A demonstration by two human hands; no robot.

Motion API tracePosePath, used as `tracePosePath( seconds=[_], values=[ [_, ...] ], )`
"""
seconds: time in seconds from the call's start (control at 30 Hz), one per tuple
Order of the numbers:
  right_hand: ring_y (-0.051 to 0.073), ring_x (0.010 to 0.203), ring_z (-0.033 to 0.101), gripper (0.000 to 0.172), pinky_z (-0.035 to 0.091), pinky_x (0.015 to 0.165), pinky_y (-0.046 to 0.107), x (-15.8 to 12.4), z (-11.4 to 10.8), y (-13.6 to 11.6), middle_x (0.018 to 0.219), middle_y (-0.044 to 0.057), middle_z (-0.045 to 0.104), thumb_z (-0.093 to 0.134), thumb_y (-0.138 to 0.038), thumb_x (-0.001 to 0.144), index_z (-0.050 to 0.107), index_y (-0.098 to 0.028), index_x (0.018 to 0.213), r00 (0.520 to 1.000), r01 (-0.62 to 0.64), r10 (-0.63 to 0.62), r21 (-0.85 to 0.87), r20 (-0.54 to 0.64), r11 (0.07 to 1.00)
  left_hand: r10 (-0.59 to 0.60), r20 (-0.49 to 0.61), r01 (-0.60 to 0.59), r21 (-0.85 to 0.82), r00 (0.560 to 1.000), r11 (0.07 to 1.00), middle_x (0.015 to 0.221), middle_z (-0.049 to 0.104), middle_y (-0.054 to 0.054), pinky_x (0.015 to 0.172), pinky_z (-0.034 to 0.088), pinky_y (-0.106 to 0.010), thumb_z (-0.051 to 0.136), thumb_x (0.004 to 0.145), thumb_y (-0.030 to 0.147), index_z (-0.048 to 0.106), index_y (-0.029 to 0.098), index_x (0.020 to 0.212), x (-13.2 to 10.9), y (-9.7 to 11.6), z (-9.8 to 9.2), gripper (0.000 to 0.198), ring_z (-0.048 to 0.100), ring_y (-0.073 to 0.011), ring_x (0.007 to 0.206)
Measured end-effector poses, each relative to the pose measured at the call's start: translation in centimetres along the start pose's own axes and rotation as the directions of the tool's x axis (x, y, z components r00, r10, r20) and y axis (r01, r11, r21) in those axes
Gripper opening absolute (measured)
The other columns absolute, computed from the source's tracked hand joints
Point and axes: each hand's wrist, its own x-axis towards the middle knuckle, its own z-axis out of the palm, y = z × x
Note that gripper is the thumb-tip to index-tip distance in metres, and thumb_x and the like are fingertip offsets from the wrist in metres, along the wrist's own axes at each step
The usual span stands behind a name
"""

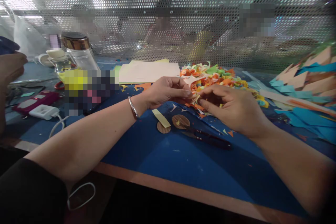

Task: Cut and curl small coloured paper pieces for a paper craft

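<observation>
Both arms reach in from the lower corners and meet mid-table; left hand (170, 92) palm inward, fingers curled, thumb against index; right hand (235, 108) mirrors it, wrist bent, thumb and index tips forward. Both pinch 1 small pale yellow paper scrap (195, 97), held between the fingertips above the table (147, 154), in front of the paper pile (223, 77). Scrap looks thin, folded or curled; mostly hidden by fingers, can't tell its long axis or which way it points. Pile: crinkled curls, orange, green, yellow, white. Below the hands, 2 flat round brown discs (183, 119), wood-like grain; a straight yellow strip (161, 118) lies across the left disc, long axis upper left to lower right. Dark-handled snips (214, 140) beside the right disc, blades toward upper left, handle lower right. Flat pale paper stack (149, 71) behind left hand. Smooth metal bracelet (133, 107) on left wrist. Table is blue, matte, brownish edge.
</observation>
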Motion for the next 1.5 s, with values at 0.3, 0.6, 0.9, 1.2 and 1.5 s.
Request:
tracePosePath(
  seconds=[0.3,0.6,0.9,1.2,1.5],
  values=[
    [0.014,0.054,0.058,0.013,0.048,0.05,0.028,0.0,-0.2,0.1,0.066,0.001,0.067,0.067,-0.034,0.092,0.075,-0.024,0.09,1.0,0.023,-0.022,-0.056,0.008,0.998,0.174,0.038,-0.178,0.183,0.984,0.967,0.08,0.073,-0.003,0.079,0.058,-0.028,0.086,0.071,0.018,0.067,0.013,0.082,0.1,-0.3,0.2,0.023,0.069,-0.0107,0.076],
    [0.014,0.054,0.058,0.015,0.047,0.051,0.028,0.0,0.0,0.1,0.066,0.001,0.066,0.067,-0.036,0.092,0.074,-0.023,0.09,0.999,0.047,-0.048,-0.052,-0.011,0.998,0.311,0.007,-0.294,0.346,0.95,0.891,0.075,0.064,0.001,0.07,0.051,-0.026,0.073,0.074,0.012,0.06,0.017,0.082,0.0,-0.7,1.1,0.016,0.061,-0.0088,0.071],
    [0.016,0.058,0.062,0.013,0.048,0.053,0.03,0.0,0.1,0.2,0.072,0.002,0.07,0.067,-0.035,0.092,0.075,-0.025,0.094,0.999,0.036,-0.036,-0.032,-0.019,0.999,0.33,-0.028,-0.289,0.418,0.944,0.861,0.071,0.064,0.002,0.064,0.045,-0.024,0.062,0.07,0.008,0.064,0.017,0.076,0.2,-0.9,1.2,0.012,0.057,-0.0078,0.066],
    [0.014,0.051,0.057,0.011,0.042,0.047,0.029,0.1,-0.2,0.0,0.067,0.0,0.067,0.068,-0.035,0.091,0.073,-0.025,0.091,0.998,0.011,-0.014,-0.052,-0.063,0.999,0.33,-0.034,-0.282,0.445,0.943,0.85,0.082,0.074,-0.004,0.075,0.053,-0.027,0.066,0.075,0.017,0.072,0.017,0.082,-0.1,-0.9,1.2,0.01,0.066,-0.0119,0.076],
    [0.015,0.055,0.059,0.008,0.045,0.049,0.03,0.1,-0.2,0.0,0.071,0.001,0.07,0.069,-0.032,0.091,0.073,-0.025,0.089,0.998,-0.008,0.006,-0.035,-0.063,0.999,0.348,0.023,-0.322,0.443,0.937,0.837,0.083,0.072,-0.005,0.075,0.054,-0.027,0.073,0.079,0.024,0.07,0.016,0.087,0.0,-0.9,0.9,0.012,0.065,-0.0124,0.077]
  ],
)
